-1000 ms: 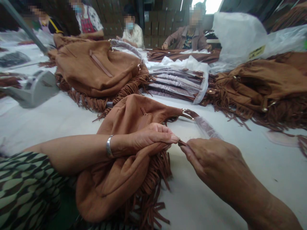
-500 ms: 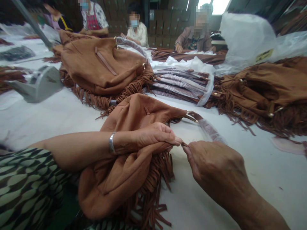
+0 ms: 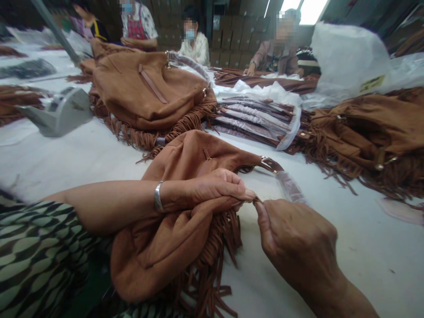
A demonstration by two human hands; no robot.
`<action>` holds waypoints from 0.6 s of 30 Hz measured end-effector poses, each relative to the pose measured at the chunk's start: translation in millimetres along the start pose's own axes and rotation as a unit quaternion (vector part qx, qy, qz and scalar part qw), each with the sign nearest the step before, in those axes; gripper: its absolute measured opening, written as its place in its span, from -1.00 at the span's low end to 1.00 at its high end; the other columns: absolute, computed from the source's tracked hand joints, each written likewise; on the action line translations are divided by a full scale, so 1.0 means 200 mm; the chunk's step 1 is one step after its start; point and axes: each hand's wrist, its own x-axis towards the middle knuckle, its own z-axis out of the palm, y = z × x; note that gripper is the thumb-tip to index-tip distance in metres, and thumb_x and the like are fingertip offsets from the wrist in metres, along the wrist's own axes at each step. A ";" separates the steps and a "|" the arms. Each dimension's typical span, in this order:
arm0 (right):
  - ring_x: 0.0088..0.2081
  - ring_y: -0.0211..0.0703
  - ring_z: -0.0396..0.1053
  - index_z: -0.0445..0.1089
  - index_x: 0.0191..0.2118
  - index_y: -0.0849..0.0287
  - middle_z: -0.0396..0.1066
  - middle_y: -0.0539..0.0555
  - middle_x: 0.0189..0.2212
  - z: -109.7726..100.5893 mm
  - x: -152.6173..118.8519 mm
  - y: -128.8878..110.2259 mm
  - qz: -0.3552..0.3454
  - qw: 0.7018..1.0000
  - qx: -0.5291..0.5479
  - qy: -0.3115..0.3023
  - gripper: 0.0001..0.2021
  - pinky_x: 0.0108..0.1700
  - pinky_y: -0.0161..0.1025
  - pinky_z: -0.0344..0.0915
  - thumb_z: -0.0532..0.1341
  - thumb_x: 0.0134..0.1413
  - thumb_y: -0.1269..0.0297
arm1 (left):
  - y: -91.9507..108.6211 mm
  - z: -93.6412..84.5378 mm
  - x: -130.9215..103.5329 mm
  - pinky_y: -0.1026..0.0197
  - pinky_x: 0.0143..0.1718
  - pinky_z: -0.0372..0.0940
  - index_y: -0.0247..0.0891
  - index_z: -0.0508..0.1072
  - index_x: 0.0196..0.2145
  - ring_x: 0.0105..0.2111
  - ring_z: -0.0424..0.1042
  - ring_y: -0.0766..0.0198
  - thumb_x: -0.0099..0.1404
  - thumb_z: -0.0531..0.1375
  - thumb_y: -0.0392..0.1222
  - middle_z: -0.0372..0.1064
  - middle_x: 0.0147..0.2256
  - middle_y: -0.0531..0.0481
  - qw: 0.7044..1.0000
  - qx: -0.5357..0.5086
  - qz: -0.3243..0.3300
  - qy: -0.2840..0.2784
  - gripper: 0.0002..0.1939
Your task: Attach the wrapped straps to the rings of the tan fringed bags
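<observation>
A broad white table (image 3: pixel 66 165) runs across the room, its surface evenly but dimly lit, with a grey metal pole (image 3: pixel 54 31) slanting up at the far left. Brown cartons (image 3: pixel 230 37) stand stacked along the dark back, broken by an upright post (image 3: pixel 207 26). A window (image 3: pixel 314 11) glares white at upper right, beside a thin bright streak (image 3: pixel 266 8).

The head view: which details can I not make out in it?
All in the head view:
- Brown piece between left grip and right grip: small, mostly covered by both.
- Right palm: hidden by the hand's own back.
- Near bag: middle covered by left forearm.
- Bag at far right: cut off by picture's edge.
- Yellow label: dark marks too blurred to read.
</observation>
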 end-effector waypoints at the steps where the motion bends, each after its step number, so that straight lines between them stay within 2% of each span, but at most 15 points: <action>1: -0.58 -0.12 0.08 0.23 -0.63 0.13 0.16 0.04 -0.71 0.00 0.00 0.00 -0.004 1.000 -0.009 0.006 -0.68 -0.45 -0.17 -0.05 0.08 0.15 0.35 | 0.00 0.00 0.00 0.38 -0.61 0.01 -0.36 0.31 -0.55 -0.65 0.17 0.48 0.00 0.32 -0.05 0.27 -0.63 0.07 1.000 -0.003 0.000 0.000 -0.66; 7: -0.57 -0.11 0.08 0.25 -0.62 0.15 0.17 0.05 -0.70 0.02 0.01 -0.01 -0.007 0.999 -0.032 0.011 -0.71 -0.44 -0.16 -0.04 0.12 0.13 0.37 | 0.00 0.01 0.01 0.38 -0.60 0.06 -0.36 0.33 -0.56 -0.64 0.22 0.46 0.00 0.33 -0.05 0.29 -0.63 0.06 1.000 -0.006 -0.008 0.006 -0.67; 12: -0.59 -0.13 0.08 0.27 -0.63 0.15 0.17 0.04 -0.71 0.02 0.01 0.00 -0.006 1.000 -0.023 0.012 -0.69 -0.46 -0.15 -0.06 0.11 0.13 0.38 | 0.00 -0.01 0.02 0.37 -0.59 0.06 -0.36 0.37 -0.53 -0.62 0.21 0.45 -0.01 0.33 -0.01 0.30 -0.61 0.05 0.999 0.034 -0.016 0.020 -0.66; 15: -0.59 -0.15 0.13 0.30 -0.61 0.17 0.22 0.05 -0.69 0.00 0.01 0.05 -0.017 0.998 0.046 -0.026 -0.68 -0.44 -0.17 -0.01 0.07 0.16 0.36 | 0.01 -0.02 0.04 0.36 -0.60 0.05 -0.38 0.42 -0.52 -0.62 0.20 0.45 -0.02 0.34 -0.06 0.28 -0.62 0.06 0.998 0.017 -0.053 -0.028 -0.70; 18: -0.57 -0.19 0.20 0.37 -0.53 0.21 0.29 0.04 -0.65 -0.03 0.01 0.12 -0.037 0.981 0.168 -0.090 -0.69 -0.42 -0.21 0.06 0.05 0.20 0.32 | 0.01 -0.02 0.05 0.38 -0.57 0.12 -0.43 0.49 -0.49 -0.59 0.24 0.44 -0.03 0.34 -0.12 0.31 -0.60 0.02 0.991 -0.011 -0.097 -0.091 -0.73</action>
